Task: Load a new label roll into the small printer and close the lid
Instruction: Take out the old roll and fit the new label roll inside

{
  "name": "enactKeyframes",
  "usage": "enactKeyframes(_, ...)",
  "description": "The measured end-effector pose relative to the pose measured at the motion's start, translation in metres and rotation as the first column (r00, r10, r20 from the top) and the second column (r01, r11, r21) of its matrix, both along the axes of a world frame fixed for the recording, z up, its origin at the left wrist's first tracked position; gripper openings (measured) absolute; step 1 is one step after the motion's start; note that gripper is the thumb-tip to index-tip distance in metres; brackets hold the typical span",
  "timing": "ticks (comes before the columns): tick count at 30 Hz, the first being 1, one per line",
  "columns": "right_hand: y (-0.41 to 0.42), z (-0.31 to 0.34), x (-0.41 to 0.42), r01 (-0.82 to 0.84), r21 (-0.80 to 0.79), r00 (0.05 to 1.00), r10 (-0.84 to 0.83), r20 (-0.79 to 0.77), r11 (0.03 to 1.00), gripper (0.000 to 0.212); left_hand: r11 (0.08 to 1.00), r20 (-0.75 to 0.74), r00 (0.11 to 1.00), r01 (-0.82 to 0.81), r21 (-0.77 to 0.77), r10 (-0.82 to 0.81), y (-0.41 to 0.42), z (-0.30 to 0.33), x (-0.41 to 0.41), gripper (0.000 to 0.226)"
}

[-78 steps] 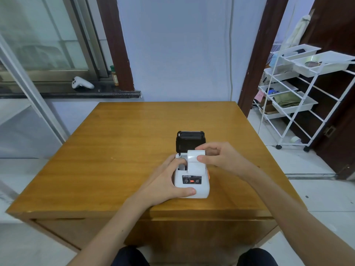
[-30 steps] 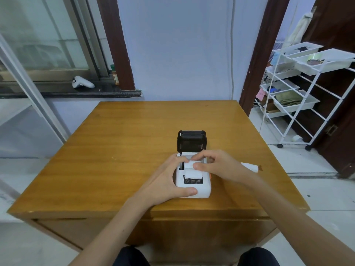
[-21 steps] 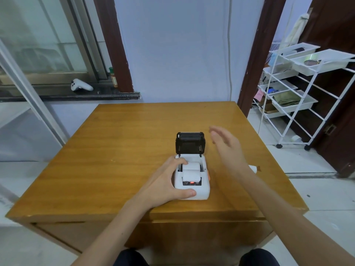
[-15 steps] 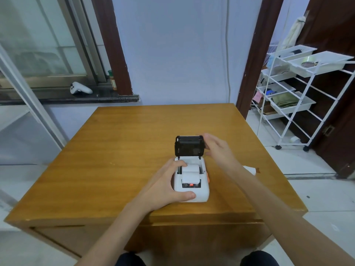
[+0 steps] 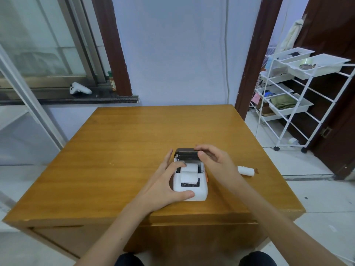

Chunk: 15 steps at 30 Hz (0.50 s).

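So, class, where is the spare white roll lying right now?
The spare white roll lies on the wooden table, just right of the right hand and the printer, near the table's right edge.

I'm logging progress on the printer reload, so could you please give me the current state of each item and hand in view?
printer: upright on the table, compartment open
lid: partly lowered, not shut
label roll: seated in the compartment, strip over the front
left hand: gripping the printer body
right hand: gripping the lid
spare white roll: lying on its side, untouched
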State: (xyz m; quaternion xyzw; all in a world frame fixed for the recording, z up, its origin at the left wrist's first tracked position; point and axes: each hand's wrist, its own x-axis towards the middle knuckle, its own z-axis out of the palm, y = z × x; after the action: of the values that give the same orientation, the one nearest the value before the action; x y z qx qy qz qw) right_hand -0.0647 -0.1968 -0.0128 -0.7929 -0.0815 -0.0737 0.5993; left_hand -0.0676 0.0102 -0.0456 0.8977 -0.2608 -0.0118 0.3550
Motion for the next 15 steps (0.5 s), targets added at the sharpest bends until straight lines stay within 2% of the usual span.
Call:
enactKeyframes(9, -0.002, -0.004, -0.008, -0.046, 0.020, 0.999, 0.046, -0.014, 0.999, 0.022, 0.998, 0.124, 0.992, 0.008, -0.058, -0.001, 0.001, 0.002, -0.006, 0.067)
enactKeyframes(15, -0.003, -0.009, -0.015, -0.039, -0.062, 0.999, 0.037, -0.029, 0.997, 0.022, 0.992, 0.025, 0.997, -0.067, -0.108, 0.070, 0.000, 0.001, -0.008, 0.097)
